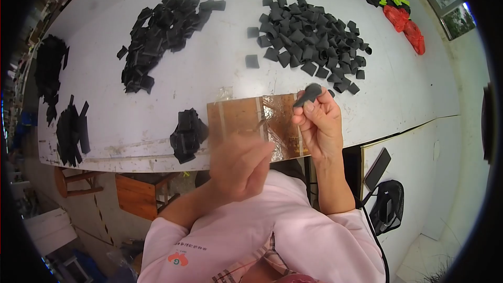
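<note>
You sit at a long white table [209, 73] that spans most of the view, your pale pink top [314, 233] filling the lower edge. On the table, to the far right, spreads a loose heap of small dark pieces [309, 42], several opening like short tubes. A second, longer heap of black pieces [157, 42] lies to the far left. A brown board [236, 118], partly covered with glossy clear tape [275, 141], lies at the near edge in front of you. Your left hand [238, 167] is a blur over the board's near left part, its fingers bent; you cannot tell from this view whether they grip anything. Your right hand [322, 123] is raised at the board's right side, thumb and fingers pinched together. Just left of the board sits a compact black bundle [187, 135]. A crumpled red plastic bag [403, 23] rests at the far right. Smallest is the dark curved piece [309, 94] clamped in your right fingertips, above the board's far right corner and near the right-hand heap.
</note>
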The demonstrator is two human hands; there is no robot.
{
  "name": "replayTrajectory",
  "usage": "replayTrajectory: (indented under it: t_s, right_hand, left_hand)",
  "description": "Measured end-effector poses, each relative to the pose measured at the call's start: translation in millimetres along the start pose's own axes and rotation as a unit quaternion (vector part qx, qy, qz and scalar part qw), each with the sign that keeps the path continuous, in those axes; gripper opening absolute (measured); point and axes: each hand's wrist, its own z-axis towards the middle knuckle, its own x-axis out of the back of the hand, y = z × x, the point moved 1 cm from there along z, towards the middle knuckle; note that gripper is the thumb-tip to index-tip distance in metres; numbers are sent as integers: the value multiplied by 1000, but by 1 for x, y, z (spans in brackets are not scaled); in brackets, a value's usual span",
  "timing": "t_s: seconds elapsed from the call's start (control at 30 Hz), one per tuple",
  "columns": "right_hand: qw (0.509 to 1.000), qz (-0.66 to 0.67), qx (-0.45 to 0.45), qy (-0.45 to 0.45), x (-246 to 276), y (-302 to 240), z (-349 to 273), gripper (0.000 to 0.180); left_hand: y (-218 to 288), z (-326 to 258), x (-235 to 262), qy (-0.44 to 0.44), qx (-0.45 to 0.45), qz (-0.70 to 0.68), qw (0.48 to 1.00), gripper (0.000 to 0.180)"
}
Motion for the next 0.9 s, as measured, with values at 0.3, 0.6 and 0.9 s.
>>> replayTrajectory:
  t_s: [0.3, 0.6, 0.9]
  right_hand:
    - [994, -59, -18, -90, -24, 10, -32, 19]
    - [959, -274, 76, -9, -16, -3, -33, 18]
    - [808, -537, 204, -134, -29, 7, -15, 19]
  left_hand:
    - [-2, 34, -5, 22, 39, 26, 999, 13]
    - [-12, 44, 22, -47, 75, 47, 995, 13]
    - [-17, 33, 14, -58, 52, 71, 994, 16]
